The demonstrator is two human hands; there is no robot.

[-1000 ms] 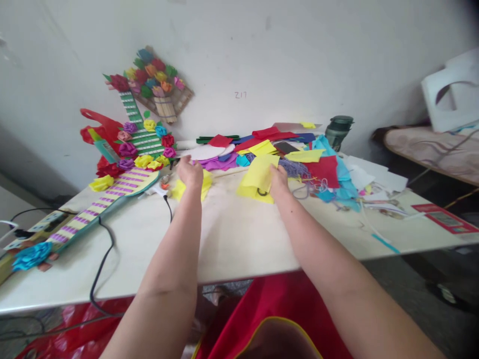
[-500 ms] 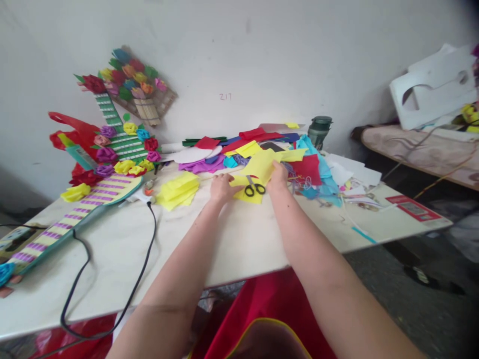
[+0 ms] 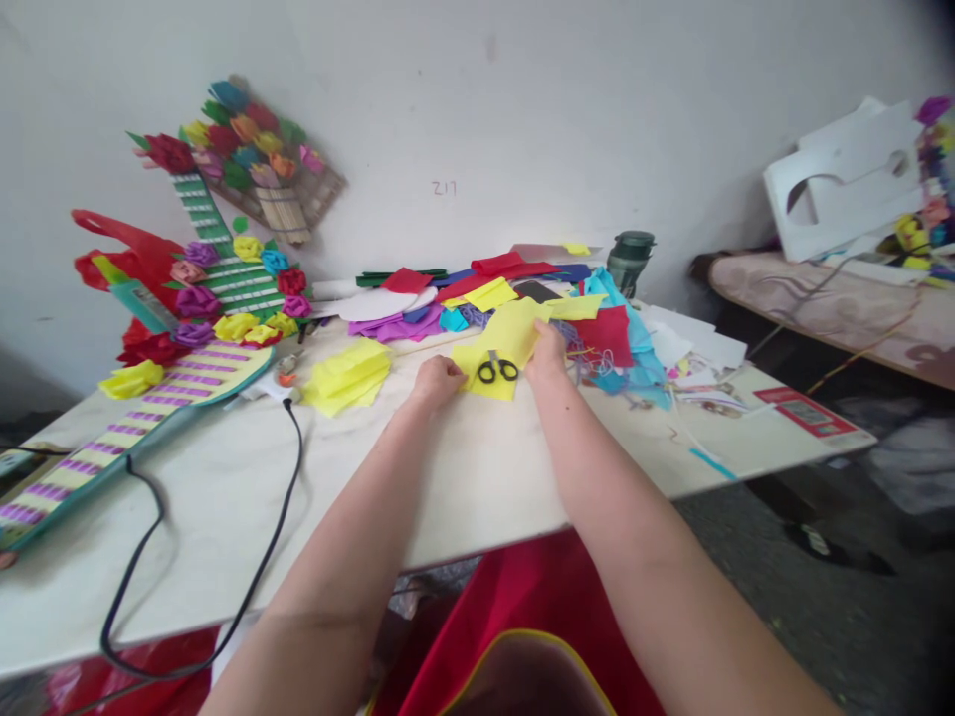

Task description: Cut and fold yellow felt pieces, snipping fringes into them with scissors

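Note:
My left hand (image 3: 440, 382) is closed at the left edge of a yellow crepe paper sheet (image 3: 492, 390), its fingertips pinching the corner. On the other side my right hand (image 3: 546, 352) grips a yellow piece (image 3: 516, 324) that overlaps it, fingers partly hidden behind the paper. Scissors with black handles (image 3: 497, 371) lie on the yellow paper between the two hands, their blades partly out of sight. A stack of yellow crepe paper (image 3: 347, 376) rests on the table to the left of my left hand.
Coloured paper and cloth pieces (image 3: 403, 320) are heaped behind my hands. A flower-covered guitar shape (image 3: 179, 383) stands at the left, near a black cable (image 3: 289, 487). A dark green bottle (image 3: 631, 261) is at the back, white scraps (image 3: 693, 343) at the right.
My left hand has closed its fingers at the paper's edge; they were spread before. The paper in my right hand has come down flatter over the scissors' blades. The view has shifted slightly.

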